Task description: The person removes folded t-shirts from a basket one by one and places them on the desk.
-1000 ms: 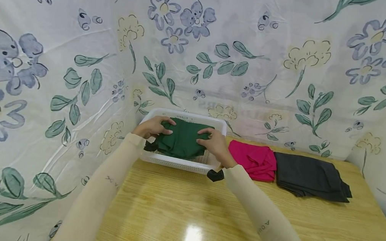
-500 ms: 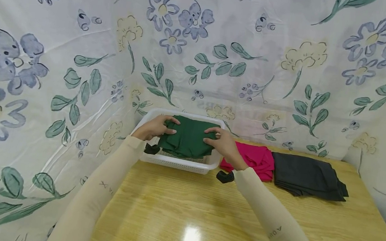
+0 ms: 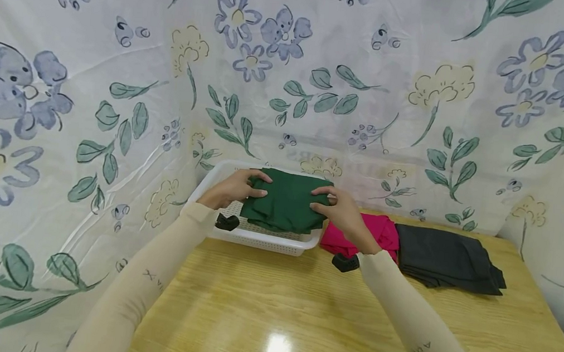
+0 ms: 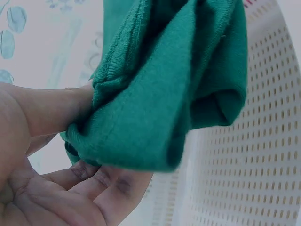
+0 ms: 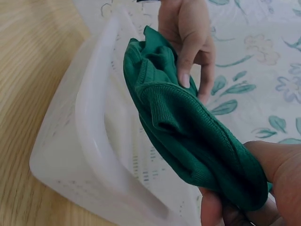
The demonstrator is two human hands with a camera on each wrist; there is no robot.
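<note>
A folded dark green garment [image 3: 287, 201] hangs between both hands, above the white perforated basket [image 3: 251, 239]. My left hand [image 3: 233, 188] pinches its left edge, thumb on one face and fingers on the other; the left wrist view shows the layered green cloth [image 4: 146, 108] with fingers beneath. At the opposite edge my right hand [image 3: 341, 212] pinches the garment the same way. In the right wrist view the bundle [image 5: 183, 122] is tilted, its ribbed, stitched edges showing, and the basket rim [image 5: 91, 94] lies beside and below it.
To the right of the basket lies a bright pink folded cloth [image 3: 378, 232], partly behind the right hand. Beside it is a dark grey folded cloth [image 3: 448, 257]. All rest on a wooden table [image 3: 251, 302]; a floral curtain [image 3: 394, 96] hangs behind and along the left.
Both hands have shifted right with the green garment, which sits slightly higher in the basket area and nearer its right end. The pink and grey cloths stay put.
</note>
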